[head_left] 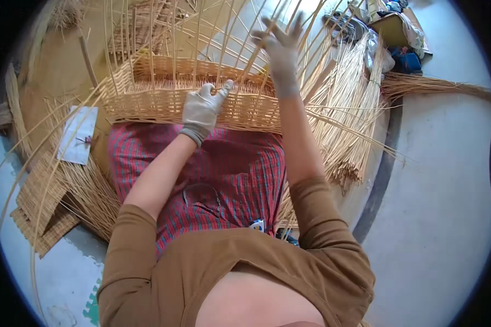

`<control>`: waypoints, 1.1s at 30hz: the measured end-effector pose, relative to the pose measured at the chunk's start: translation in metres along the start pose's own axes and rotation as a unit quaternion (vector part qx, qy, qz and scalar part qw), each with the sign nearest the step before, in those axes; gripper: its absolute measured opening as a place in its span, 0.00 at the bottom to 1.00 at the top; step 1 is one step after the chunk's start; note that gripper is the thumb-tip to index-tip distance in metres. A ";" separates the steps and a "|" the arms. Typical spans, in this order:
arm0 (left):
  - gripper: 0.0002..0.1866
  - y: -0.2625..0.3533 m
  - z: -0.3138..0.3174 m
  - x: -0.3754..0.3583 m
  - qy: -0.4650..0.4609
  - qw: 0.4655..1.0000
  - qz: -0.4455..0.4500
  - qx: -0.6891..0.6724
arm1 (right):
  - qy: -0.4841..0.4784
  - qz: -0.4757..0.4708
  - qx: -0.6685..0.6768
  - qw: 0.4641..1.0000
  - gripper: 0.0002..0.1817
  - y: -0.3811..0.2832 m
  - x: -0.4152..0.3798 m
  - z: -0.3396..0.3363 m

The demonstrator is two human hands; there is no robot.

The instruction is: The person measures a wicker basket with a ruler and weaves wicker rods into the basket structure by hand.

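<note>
A long woven wicker basket [147, 104] lies across the far edge of the striped red cloth [240, 174] on my lap, with upright stakes [174, 32] rising from its sides. Gloved, my left hand [203, 108] grips the near wall around its middle, the thumb and a finger at the rim. My right hand [281, 57], also gloved, is raised above the basket's right end with its fingers spread among the slanting stakes. Whether it touches any of them is hard to tell.
Bundles of pale rods [346, 131] lie on the right, beside a darker bundle [436, 86]. A white sheet [79, 135], a woven mat piece [43, 196] and loose rods are on the left. A blue object [406, 61] is at the upper right.
</note>
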State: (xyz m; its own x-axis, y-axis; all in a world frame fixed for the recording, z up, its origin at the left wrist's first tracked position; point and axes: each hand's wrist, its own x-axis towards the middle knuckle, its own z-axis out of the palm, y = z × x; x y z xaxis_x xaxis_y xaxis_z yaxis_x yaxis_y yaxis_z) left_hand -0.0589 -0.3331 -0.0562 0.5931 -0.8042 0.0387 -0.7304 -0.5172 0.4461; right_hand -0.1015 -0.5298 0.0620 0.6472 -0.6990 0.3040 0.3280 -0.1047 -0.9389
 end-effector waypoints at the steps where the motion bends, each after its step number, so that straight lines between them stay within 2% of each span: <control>1: 0.31 -0.004 0.004 0.006 -0.055 0.989 -0.077 -0.115 | 0.029 -0.030 -0.008 0.999 0.42 -0.005 -0.030 -0.020; 2: 0.27 -0.006 0.008 0.005 0.014 0.996 -0.012 -0.082 | 0.059 -0.063 -0.017 0.996 0.35 0.003 -0.057 -0.048; 3: 0.24 -0.007 0.012 0.003 0.081 0.994 0.055 -0.048 | 0.144 -0.013 0.013 0.989 0.27 0.033 -0.087 -0.079; 4: 0.25 -0.007 0.016 0.003 0.089 0.994 0.056 -0.037 | 0.231 0.035 0.041 0.972 0.20 0.052 -0.111 -0.105; 5: 0.25 -0.006 0.020 0.003 0.098 0.993 0.057 -0.026 | 0.233 0.034 0.033 0.971 0.20 0.038 -0.126 -0.107; 7: 0.28 0.000 0.011 -0.004 0.138 0.974 0.119 0.137 | 0.233 0.089 -0.015 0.968 0.15 0.006 -0.146 -0.092; 8: 0.35 0.006 0.005 -0.009 0.064 0.985 0.088 0.131 | 0.239 0.060 -0.066 0.967 0.15 -0.009 -0.133 -0.074; 9: 0.35 0.005 0.013 -0.013 0.065 0.984 0.091 0.136 | 0.230 -0.006 -0.046 0.972 0.15 -0.001 -0.116 -0.065; 10: 0.38 0.001 0.029 -0.015 0.126 0.982 0.089 0.110 | 0.216 -0.075 -0.022 0.973 0.15 0.010 -0.091 -0.052; 11: 0.41 -0.003 0.035 -0.016 0.185 0.975 0.087 0.084 | 0.227 -0.068 -0.028 0.971 0.19 0.011 -0.065 -0.030; 12: 0.44 -0.001 0.030 -0.022 0.144 0.982 0.095 0.071 | 0.134 -0.038 -0.088 0.986 0.31 0.000 -0.044 -0.008; 13: 0.44 0.000 0.026 -0.019 0.144 0.982 0.095 0.078 | 0.055 -0.088 -0.267 0.958 0.38 0.023 -0.011 0.000; 14: 0.45 0.001 0.025 -0.015 0.126 0.980 0.079 0.129 | -0.024 -0.132 -0.437 0.890 0.45 0.044 0.011 0.008; 15: 0.45 0.004 0.026 -0.014 0.105 0.977 0.065 0.176 | -0.014 -0.027 -0.519 0.854 0.49 0.027 0.016 0.033; 16: 0.45 0.011 0.016 -0.009 0.054 0.983 0.047 0.168 | 0.019 -0.068 -0.483 0.873 0.42 0.053 0.029 0.032; 17: 0.45 0.014 0.007 -0.004 0.051 0.983 0.049 0.167 | 0.021 -0.064 -0.484 0.872 0.42 0.044 0.024 0.027; 19: 0.44 0.019 -0.002 -0.001 -0.015 0.980 0.044 0.194 | 0.003 0.072 -0.323 0.944 0.48 0.009 0.001 0.011; 20: 0.38 0.013 -0.002 -0.003 0.040 0.983 0.079 0.158 | 0.014 0.027 -0.058 0.998 0.40 0.016 -0.018 -0.008; 22: 0.35 0.012 -0.006 -0.003 0.037 0.989 0.076 0.121 | 0.125 0.000 0.031 0.992 0.23 0.046 -0.083 -0.078; 23: 0.33 0.014 -0.009 -0.003 0.031 0.993 0.075 0.085 | 0.152 0.056 0.051 0.985 0.14 0.065 -0.119 -0.104; 24: 0.23 0.018 -0.016 0.004 0.053 0.996 0.075 -0.012 | 0.186 0.112 0.069 0.974 0.07 0.074 -0.147 -0.121; 25: 0.23 0.026 -0.030 0.022 0.050 0.996 0.077 -0.015 | 0.188 0.113 0.065 0.973 0.07 0.063 -0.143 -0.120; 27: 0.30 0.039 -0.048 0.053 -0.115 0.990 -0.066 -0.043 | 0.173 0.127 0.013 0.977 0.07 0.033 -0.143 -0.107; 28: 0.39 0.028 -0.028 0.064 -0.065 0.993 -0.073 -0.066 | 0.186 0.135 0.051 0.972 0.06 0.027 -0.144 -0.101; 29: 0.39 0.034 -0.029 0.062 -0.058 0.994 -0.067 -0.071 | 0.184 0.126 0.047 0.974 0.06 0.013 -0.150 -0.089; 31: 0.35 0.039 -0.038 0.055 -0.073 0.989 -0.118 -0.046 | 0.034 0.042 -0.011 0.998 0.05 -0.011 -0.165 -0.064; 32: 0.27 0.002 0.006 0.055 0.075 0.992 -0.002 -0.097 | 0.036 0.065 -0.051 0.996 0.04 -0.007 -0.159 -0.081; 33: 0.27 0.011 0.006 0.050 0.070 0.993 0.010 -0.095 | 0.089 0.127 0.005 0.988 0.04 -0.004 -0.151 -0.107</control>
State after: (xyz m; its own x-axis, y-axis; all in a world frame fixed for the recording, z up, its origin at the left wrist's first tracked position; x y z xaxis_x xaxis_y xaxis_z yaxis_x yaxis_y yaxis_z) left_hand -0.0392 -0.3810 -0.0548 0.6296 -0.7588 0.1666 -0.6738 -0.4266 0.6034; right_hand -0.2738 -0.4993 0.0031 0.5792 -0.8148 0.0241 0.1768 0.0967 -0.9795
